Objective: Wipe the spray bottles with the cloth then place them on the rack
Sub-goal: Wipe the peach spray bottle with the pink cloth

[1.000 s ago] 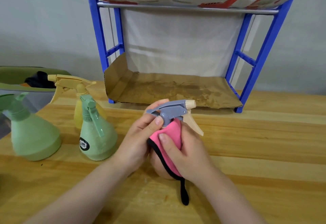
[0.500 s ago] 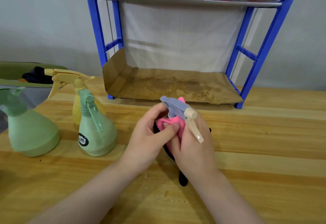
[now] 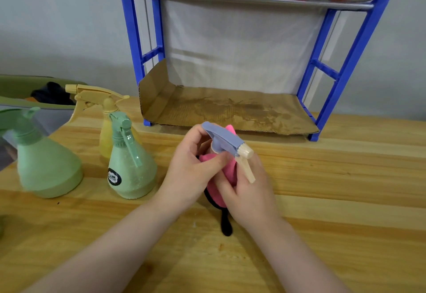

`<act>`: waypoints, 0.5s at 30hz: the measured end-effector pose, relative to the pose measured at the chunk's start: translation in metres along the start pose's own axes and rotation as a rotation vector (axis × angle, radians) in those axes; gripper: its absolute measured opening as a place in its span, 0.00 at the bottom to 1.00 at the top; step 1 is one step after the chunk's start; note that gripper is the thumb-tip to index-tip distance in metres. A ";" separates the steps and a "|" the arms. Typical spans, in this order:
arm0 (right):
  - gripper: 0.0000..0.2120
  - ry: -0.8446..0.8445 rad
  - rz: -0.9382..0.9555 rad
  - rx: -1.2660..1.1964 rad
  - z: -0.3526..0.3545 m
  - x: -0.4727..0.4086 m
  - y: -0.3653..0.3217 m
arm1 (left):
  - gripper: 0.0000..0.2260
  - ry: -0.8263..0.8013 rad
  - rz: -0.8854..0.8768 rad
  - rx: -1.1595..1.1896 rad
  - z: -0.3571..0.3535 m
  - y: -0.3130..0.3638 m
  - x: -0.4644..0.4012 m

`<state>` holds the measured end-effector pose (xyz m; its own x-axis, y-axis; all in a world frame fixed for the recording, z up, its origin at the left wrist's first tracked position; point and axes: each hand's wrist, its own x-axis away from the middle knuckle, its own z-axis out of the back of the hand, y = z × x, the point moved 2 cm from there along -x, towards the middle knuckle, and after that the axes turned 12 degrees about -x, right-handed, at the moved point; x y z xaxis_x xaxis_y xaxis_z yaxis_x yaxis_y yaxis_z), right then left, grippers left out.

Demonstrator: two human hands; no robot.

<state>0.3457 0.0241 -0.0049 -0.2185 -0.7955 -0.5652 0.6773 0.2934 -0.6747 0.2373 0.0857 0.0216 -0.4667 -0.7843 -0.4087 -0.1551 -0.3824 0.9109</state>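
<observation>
A spray bottle with a grey-blue head (image 3: 224, 139) and cream nozzle and trigger stands on the wooden table (image 3: 345, 200) between my hands. My left hand (image 3: 191, 168) grips its neck and head from the left. My right hand (image 3: 246, 191) presses a pink cloth (image 3: 227, 173) with black edging around the bottle's body, which is hidden. The cloth's black strap hangs onto the table. Behind stands the blue rack (image 3: 341, 71), its lower shelf lined with brown cardboard (image 3: 230, 110).
To the left stand three more spray bottles: a green one with a black label (image 3: 129, 161), a yellow one (image 3: 105, 117) behind it, and a larger green one (image 3: 43, 161) at the edge. A green bin (image 3: 16, 92) sits far left.
The bottle has been turned between my hands: its nozzle swung from pointing right to pointing toward me and to the right. The cloth shifted around the body with my right hand.
</observation>
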 end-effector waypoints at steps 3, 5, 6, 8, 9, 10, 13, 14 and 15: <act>0.35 -0.052 -0.032 0.000 -0.003 0.001 0.001 | 0.10 0.091 0.019 0.043 0.004 -0.003 -0.001; 0.38 -0.102 -0.097 -0.025 -0.006 0.000 0.005 | 0.10 0.131 0.033 0.072 0.010 -0.006 -0.004; 0.39 -0.116 -0.113 -0.035 -0.006 0.000 0.007 | 0.11 0.143 0.040 0.086 0.012 -0.007 -0.005; 0.39 -0.141 -0.123 -0.051 -0.006 0.000 0.011 | 0.10 0.180 0.080 0.141 0.014 -0.008 -0.007; 0.39 -0.156 -0.125 -0.063 -0.005 0.000 0.013 | 0.08 0.199 0.111 0.189 0.015 -0.008 -0.008; 0.39 -0.173 -0.127 -0.085 -0.003 -0.001 0.015 | 0.06 0.215 0.147 0.236 0.016 -0.009 -0.009; 0.39 -0.212 -0.154 -0.191 0.003 -0.002 0.018 | 0.08 0.245 0.217 0.396 0.022 -0.014 -0.013; 0.39 -0.220 -0.160 -0.228 0.005 -0.002 0.018 | 0.08 0.260 0.215 0.455 0.025 -0.014 -0.015; 0.39 -0.230 -0.163 -0.260 0.006 -0.001 0.016 | 0.09 0.277 0.208 0.506 0.028 -0.014 -0.017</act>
<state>0.3614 0.0268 -0.0123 -0.1251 -0.9325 -0.3388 0.4398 0.2540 -0.8614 0.2231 0.1180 0.0175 -0.2978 -0.9415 -0.1575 -0.5109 0.0178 0.8594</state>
